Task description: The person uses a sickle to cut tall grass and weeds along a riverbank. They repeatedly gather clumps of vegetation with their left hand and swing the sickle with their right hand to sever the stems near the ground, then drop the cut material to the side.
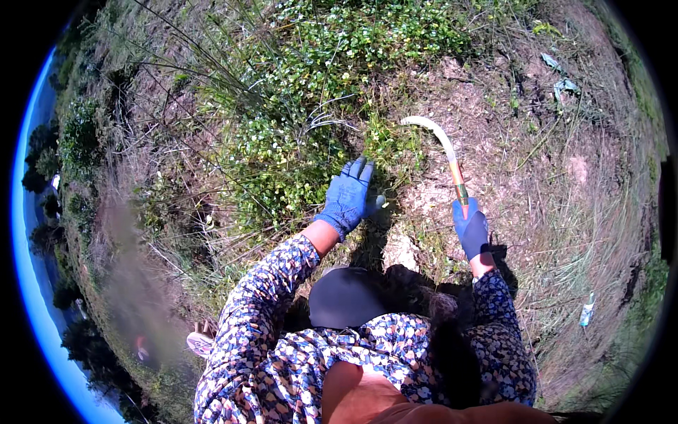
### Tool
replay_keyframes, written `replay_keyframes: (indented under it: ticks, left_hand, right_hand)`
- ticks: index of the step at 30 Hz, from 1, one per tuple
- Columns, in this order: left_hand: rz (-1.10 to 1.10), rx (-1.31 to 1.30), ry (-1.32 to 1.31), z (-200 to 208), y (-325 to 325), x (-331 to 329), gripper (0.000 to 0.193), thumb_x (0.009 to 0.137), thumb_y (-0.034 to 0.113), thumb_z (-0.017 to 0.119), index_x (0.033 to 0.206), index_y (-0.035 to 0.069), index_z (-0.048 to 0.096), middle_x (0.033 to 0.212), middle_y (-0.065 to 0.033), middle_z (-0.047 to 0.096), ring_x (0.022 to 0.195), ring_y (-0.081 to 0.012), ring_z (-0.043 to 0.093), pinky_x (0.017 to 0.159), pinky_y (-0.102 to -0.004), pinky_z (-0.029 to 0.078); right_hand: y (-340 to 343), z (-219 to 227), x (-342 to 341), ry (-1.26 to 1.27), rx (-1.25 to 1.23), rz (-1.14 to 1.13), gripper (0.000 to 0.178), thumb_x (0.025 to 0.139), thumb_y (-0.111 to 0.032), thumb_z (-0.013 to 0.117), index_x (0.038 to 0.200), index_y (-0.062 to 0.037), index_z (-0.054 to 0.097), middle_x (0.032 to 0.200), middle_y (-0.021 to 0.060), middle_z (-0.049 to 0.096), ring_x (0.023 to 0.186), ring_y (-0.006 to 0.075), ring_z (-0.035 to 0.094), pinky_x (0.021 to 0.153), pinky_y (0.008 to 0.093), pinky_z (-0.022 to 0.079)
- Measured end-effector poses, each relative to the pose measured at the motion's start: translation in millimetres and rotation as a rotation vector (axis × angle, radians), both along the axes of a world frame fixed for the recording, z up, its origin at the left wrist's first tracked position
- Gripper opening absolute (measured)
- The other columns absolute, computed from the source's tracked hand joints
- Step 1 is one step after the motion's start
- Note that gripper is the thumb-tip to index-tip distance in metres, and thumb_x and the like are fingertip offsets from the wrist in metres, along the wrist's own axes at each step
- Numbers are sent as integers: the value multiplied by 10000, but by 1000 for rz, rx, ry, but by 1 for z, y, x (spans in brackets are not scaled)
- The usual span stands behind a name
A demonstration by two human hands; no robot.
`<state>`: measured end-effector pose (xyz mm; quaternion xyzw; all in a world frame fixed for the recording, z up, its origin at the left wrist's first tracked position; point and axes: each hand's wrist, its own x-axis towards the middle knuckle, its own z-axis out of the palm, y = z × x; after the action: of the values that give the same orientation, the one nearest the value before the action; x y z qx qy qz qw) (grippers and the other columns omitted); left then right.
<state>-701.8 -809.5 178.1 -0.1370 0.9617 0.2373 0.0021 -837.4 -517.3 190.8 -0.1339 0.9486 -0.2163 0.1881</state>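
Observation:
My right hand (472,227), in a blue glove, is wrapped round the handle of a sickle (448,145). Its pale curved blade points away from me and hooks to the left over bare, straw-littered soil. My left hand (348,192), gloved in blue too, reaches to the edge of a leafy green plant patch (272,173). Its fingers are stretched out, and I see nothing held in it. A small tuft of green weeds (385,138) stands between that hand and the blade tip, apart from the blade.
Low leafy growth (381,32) spreads at the far side, with tall thin stalks to the left. Dry grass (593,219) covers the right. Teal scraps (565,86) lie far right, a small clear bottle (587,311) nearer. A pale stone (401,253) sits near my knees.

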Motion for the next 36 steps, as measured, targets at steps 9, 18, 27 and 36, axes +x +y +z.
replay_keyframes:
  ticks: [9, 18, 27, 36]
  left_hand:
    - [102, 15, -427, -59, 18, -34, 260, 918, 151, 459, 1131, 47, 569, 944, -153, 679, 843, -320, 687, 651, -435, 537]
    - [6, -155, -562, -40, -55, 75, 209, 925, 176, 452, 1008, 102, 630, 894, -130, 696, 834, -319, 693, 672, -468, 532]
    - [-396, -483, -20, -7, -56, 20, 355, 932, 270, 474, 1241, 136, 583, 1385, -90, 506, 1272, -277, 463, 1020, -421, 392]
    - [-116, -460, -473, -41, -115, 75, 179, 909, 204, 519, 1053, 160, 617, 991, -49, 631, 980, -215, 613, 741, -394, 473]
  right_hand:
    - [61, 10, 104, -233, 195, 67, 374, 903, -376, 627, 1004, -24, 555, 765, 202, 641, 706, 361, 645, 599, 469, 493]
    - [-13, -7, 34, -355, -252, -143, 342, 935, -339, 595, 1067, -23, 598, 709, 131, 609, 604, 185, 562, 568, 362, 456]
    - [-153, -80, 30, -387, -84, 396, 432, 929, -412, 545, 1065, -2, 555, 878, 269, 650, 850, 434, 640, 737, 483, 494]
    - [-81, 43, 124, -379, 188, 384, 346, 919, -359, 591, 1006, -29, 539, 734, 222, 645, 676, 423, 638, 584, 508, 484]
